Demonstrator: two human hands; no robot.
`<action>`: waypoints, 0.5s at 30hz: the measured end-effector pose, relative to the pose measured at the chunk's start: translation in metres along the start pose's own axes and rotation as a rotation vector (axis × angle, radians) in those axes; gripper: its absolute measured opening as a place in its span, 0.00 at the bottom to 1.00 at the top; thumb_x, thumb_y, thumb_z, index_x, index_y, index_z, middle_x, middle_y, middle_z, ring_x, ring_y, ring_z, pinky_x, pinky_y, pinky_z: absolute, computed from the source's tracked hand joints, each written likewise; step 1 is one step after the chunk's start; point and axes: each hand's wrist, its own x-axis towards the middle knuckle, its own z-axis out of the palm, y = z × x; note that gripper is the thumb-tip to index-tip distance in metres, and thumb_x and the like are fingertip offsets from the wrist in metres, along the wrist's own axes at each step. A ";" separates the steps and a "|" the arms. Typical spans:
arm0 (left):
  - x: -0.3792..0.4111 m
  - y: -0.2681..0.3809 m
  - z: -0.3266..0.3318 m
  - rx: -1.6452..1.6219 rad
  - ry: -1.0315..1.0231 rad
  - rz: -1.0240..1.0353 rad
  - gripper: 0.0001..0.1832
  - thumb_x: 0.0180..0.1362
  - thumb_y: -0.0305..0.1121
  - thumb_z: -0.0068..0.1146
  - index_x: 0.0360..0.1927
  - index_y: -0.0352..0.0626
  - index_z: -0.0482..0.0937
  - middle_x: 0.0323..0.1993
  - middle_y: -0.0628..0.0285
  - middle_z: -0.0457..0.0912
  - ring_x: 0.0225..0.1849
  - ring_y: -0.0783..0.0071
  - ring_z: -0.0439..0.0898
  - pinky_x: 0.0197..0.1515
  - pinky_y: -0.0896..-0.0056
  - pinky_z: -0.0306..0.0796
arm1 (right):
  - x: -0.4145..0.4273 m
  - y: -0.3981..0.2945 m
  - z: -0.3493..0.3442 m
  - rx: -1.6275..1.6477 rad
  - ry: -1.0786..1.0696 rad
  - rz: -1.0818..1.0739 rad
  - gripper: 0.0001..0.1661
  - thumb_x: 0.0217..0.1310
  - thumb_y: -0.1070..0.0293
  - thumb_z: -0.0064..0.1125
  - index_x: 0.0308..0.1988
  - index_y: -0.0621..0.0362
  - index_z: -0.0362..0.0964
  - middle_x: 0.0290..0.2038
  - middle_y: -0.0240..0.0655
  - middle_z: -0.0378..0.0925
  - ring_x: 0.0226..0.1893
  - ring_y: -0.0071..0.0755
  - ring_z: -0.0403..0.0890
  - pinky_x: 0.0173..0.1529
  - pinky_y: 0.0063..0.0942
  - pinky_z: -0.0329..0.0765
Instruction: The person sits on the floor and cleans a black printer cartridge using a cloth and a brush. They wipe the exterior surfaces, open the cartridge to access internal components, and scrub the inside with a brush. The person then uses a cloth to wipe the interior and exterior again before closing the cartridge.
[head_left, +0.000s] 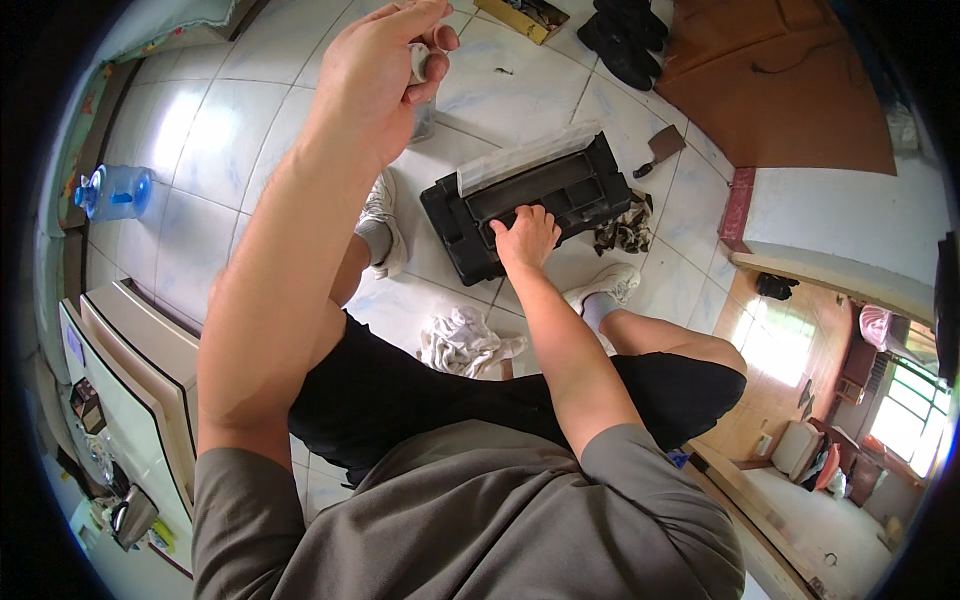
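My left hand (382, 67) is raised close to the camera, its fingers curled around a small white object (418, 64) that is mostly hidden. Behind that wrist, part of a clear plastic container (424, 124) shows. On the tiled floor between my feet stands a black plastic toolbox (461, 240); its clear lid panel (525, 161) is tilted up at the far side. My right hand (529, 236) grips the near edge of the toolbox, with fingertips over the rim of its top tray. Dark compartments are visible there; their contents cannot be made out.
A cleaver (664, 146) lies right of the toolbox, near a stained rag (630, 229). White cloth (465, 341) lies before my lap. Black shoes (619, 45) and a yellow box (521, 19) are farther off. A blue water jug (120, 193) and a refrigerator (127, 397) stand left.
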 end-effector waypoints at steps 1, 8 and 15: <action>0.001 0.000 0.000 0.004 -0.003 0.004 0.10 0.77 0.38 0.56 0.41 0.43 0.78 0.29 0.63 0.78 0.21 0.79 0.72 0.21 0.76 0.58 | -0.002 0.001 0.003 0.042 0.033 0.013 0.26 0.52 0.50 0.82 0.46 0.54 0.86 0.51 0.35 0.81 0.57 0.45 0.78 0.63 0.47 0.70; 0.001 0.000 -0.001 -0.031 0.004 -0.012 0.09 0.75 0.36 0.59 0.40 0.43 0.78 0.29 0.62 0.78 0.22 0.79 0.72 0.21 0.75 0.58 | -0.004 0.001 0.010 0.116 0.028 0.052 0.25 0.51 0.54 0.82 0.47 0.51 0.86 0.52 0.33 0.81 0.59 0.45 0.76 0.67 0.47 0.66; -0.003 0.004 0.001 -0.018 0.035 -0.031 0.08 0.74 0.34 0.60 0.41 0.42 0.78 0.29 0.62 0.78 0.22 0.77 0.72 0.22 0.74 0.58 | 0.003 0.007 0.015 0.155 0.019 0.095 0.21 0.50 0.57 0.82 0.43 0.48 0.84 0.49 0.32 0.82 0.58 0.45 0.77 0.67 0.47 0.65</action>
